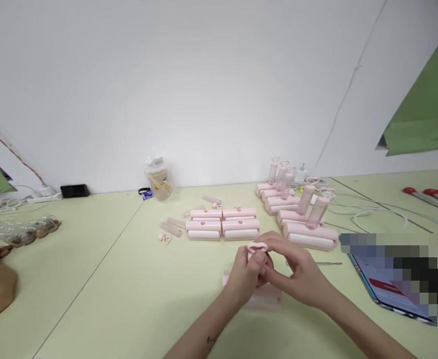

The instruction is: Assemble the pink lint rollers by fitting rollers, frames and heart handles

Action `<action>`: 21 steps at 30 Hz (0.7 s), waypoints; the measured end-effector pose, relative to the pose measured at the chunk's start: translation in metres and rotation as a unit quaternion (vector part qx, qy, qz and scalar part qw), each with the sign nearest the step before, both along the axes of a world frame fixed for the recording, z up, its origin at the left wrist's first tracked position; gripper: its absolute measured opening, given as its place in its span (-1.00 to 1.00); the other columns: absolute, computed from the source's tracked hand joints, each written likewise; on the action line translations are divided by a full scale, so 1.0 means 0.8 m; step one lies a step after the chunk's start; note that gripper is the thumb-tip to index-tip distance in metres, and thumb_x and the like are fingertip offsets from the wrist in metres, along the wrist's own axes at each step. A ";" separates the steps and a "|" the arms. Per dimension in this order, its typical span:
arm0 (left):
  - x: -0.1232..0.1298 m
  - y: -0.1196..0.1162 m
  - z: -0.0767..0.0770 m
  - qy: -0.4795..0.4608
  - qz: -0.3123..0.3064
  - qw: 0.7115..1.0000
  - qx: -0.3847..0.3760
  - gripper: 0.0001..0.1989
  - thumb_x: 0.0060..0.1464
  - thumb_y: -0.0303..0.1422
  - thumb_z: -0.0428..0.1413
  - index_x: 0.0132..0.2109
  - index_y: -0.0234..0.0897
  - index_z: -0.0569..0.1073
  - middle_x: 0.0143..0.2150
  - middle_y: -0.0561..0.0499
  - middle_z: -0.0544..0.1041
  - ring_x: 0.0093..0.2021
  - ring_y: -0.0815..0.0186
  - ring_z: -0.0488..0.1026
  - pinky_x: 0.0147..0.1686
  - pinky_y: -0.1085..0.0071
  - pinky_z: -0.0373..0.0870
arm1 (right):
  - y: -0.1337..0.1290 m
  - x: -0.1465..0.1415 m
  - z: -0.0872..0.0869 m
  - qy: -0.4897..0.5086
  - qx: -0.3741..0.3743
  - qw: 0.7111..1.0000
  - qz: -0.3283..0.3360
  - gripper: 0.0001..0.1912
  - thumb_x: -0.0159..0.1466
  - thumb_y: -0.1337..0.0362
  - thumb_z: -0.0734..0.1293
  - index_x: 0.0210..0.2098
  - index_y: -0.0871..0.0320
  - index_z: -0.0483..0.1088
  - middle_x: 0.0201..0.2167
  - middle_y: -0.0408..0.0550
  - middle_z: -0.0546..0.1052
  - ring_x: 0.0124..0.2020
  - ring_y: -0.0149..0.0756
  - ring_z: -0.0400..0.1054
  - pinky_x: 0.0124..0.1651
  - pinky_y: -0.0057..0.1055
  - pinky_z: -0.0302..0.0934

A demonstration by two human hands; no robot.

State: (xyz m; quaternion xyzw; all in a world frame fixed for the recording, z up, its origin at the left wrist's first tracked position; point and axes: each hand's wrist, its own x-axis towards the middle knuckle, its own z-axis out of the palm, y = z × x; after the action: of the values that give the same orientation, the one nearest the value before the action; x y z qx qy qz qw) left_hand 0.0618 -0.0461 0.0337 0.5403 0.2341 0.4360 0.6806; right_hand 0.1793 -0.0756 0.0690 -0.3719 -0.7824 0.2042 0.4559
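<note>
left hand (pixel 247 273) grips pink heart loop (pixel 257 246) | right hand (pixel 297 271) curls against left, hold unclear | pink roller (pixel 266 298) near, below hands | four pink rollers (pixel 237 224) farther left | phone (pixel 381 291) right

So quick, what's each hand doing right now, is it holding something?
Left hand: closed, holding the pink heart.
Right hand: curled close beside the heart; whether it's holding too, I can't tell.

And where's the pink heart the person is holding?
In the head view, the pink heart is below and right of centre, in the left hand, beside the right hand, with four pink rollers beyond.
</note>
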 end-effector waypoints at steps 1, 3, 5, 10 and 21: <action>0.001 -0.001 0.002 0.006 0.010 1.000 -0.004 -0.44 -0.20 0.17 0.02 -0.66 -0.28 0.22 -0.76 0.19 0.08 -0.77 0.56 -0.05 -0.77 0.52 -0.17 | 0.000 -0.001 0.000 0.004 -0.002 1.000 0.004 -0.86 0.17 0.45 0.23 -0.44 0.09 0.30 -0.47 -0.10 0.39 -0.35 -0.26 0.30 -0.33 -0.38 0.20; 0.002 -0.003 0.004 0.012 0.023 1.000 -0.011 -0.49 -0.16 0.09 0.03 -0.69 -0.27 0.20 -0.77 0.19 0.06 -0.78 0.56 -0.06 -0.77 0.52 -0.18 | 0.001 -0.002 -0.003 0.016 -0.009 1.000 0.011 -0.84 0.16 0.47 0.22 -0.49 0.10 0.23 -0.44 -0.08 0.38 -0.37 -0.27 0.27 -0.35 -0.38 0.18; 0.003 -0.004 0.004 0.010 0.026 0.999 -0.017 -0.52 -0.15 0.04 0.02 -0.69 -0.25 0.16 -0.77 0.21 0.04 -0.78 0.56 -0.08 -0.77 0.52 -0.19 | 0.003 -0.004 -0.009 0.031 -0.015 0.999 0.017 -0.84 0.16 0.47 0.21 -0.48 0.10 0.19 -0.41 -0.07 0.37 -0.36 -0.27 0.26 -0.36 -0.38 0.16; 0.002 -0.003 -0.004 -0.012 0.014 1.000 -0.008 -0.50 -0.18 0.09 0.04 -0.67 -0.25 0.14 -0.75 0.22 0.02 -0.76 0.57 -0.11 -0.77 0.54 -0.17 | 0.007 -0.006 -0.020 0.062 -0.020 0.997 0.028 -0.87 0.19 0.40 0.19 -0.45 0.09 0.13 -0.44 -0.12 0.26 -0.42 -0.30 0.18 -0.39 -0.38 0.11; 0.003 0.009 -0.030 -0.026 -0.014 0.999 0.017 -0.29 -0.45 0.40 -0.10 -0.59 -0.23 0.19 -0.83 0.25 -0.01 -0.81 0.57 -0.14 -0.81 0.53 -0.22 | 0.035 -0.006 0.012 -0.003 -0.138 0.976 0.169 -0.67 0.31 0.05 0.12 -0.19 0.08 0.41 -0.08 0.00 0.36 -0.09 -0.23 0.28 -0.13 -0.34 0.22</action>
State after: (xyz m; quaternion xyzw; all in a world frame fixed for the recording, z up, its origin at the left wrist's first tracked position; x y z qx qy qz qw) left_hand 0.0641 -0.0388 0.0094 0.5438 0.2017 0.4442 0.6829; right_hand 0.1742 -0.0475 0.0785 -0.2941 -0.7998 0.3828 0.3568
